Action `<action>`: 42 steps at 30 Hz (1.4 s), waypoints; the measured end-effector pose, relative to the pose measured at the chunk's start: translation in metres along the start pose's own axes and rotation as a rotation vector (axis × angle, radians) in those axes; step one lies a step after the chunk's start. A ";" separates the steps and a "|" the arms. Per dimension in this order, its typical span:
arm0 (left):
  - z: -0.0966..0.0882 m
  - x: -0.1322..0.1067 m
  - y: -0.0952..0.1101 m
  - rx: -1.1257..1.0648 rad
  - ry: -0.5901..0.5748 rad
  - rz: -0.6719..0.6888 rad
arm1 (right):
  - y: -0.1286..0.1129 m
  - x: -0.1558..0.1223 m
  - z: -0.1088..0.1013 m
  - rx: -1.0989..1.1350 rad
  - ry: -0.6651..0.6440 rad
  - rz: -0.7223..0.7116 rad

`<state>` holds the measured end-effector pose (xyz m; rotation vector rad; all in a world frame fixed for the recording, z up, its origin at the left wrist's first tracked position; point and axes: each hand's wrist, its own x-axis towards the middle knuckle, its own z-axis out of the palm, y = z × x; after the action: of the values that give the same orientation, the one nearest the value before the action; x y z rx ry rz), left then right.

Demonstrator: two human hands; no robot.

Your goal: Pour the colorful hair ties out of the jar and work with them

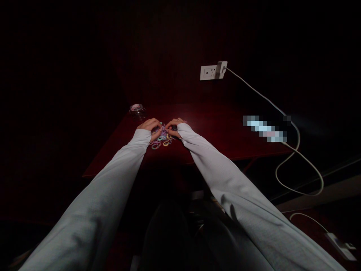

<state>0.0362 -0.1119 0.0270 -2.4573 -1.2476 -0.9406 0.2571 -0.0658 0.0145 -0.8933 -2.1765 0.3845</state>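
Note:
A heap of small coloured elastic rings [161, 139] lies on a dark red table [214, 131]. My left hand [150, 126] rests on the heap's left side with its fingers curled down into the rings. My right hand [174, 127] sits at the heap's right side, fingers pinched together on something small that I cannot make out. The two hands are close, almost touching above the heap. Both arms wear long pale grey sleeves.
A small clear jar [137, 110] stands at the table's far left corner. A white wall socket [209, 72] holds a plug, and its white cable [293, 150] runs down past a blurred bright object [265, 130] on the table's right. The room is very dark.

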 end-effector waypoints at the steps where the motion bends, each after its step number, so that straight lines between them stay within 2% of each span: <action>1: 0.000 0.000 0.000 0.002 0.001 0.001 | 0.000 0.000 0.000 -0.001 -0.001 -0.002; 18: 0.003 0.001 -0.003 0.008 -0.025 0.000 | -0.005 -0.003 -0.003 0.038 0.002 -0.031; 27: 0.006 0.002 -0.005 -0.006 0.020 0.004 | -0.001 -0.002 0.000 0.059 -0.002 -0.030; 32: 0.007 0.001 -0.006 -0.003 0.008 -0.003 | -0.001 -0.002 0.000 0.070 0.003 -0.047; 42: 0.003 0.001 -0.005 -0.021 0.021 0.041 | -0.001 -0.002 0.000 0.041 -0.001 -0.003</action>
<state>0.0343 -0.1073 0.0249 -2.4722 -1.1824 -0.9714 0.2573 -0.0678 0.0135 -0.8677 -2.1628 0.4275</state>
